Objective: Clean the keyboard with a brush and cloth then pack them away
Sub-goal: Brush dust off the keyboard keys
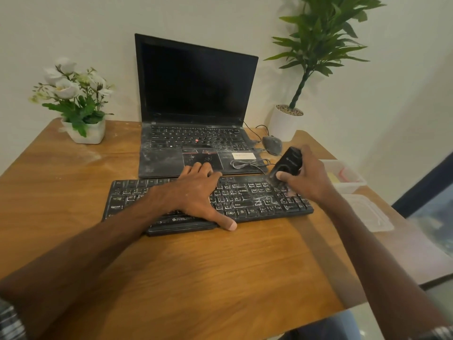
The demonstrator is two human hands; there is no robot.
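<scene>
Head view: left hand (193, 192) flat, steadying keyboard (245, 201); right hand (307, 179) grips brush (286, 165) on its dusty right end. Wiping, packing seemingly remain.

Office or home desk setup: wooden table (196, 266) against plain white wall (73, 33), open laptop (196, 106) at far edge, external keyboard (245, 200), wired mouse (272, 144), flower pot (85, 133) far-left corner, potted plant (285, 123) far-right corner.
</scene>
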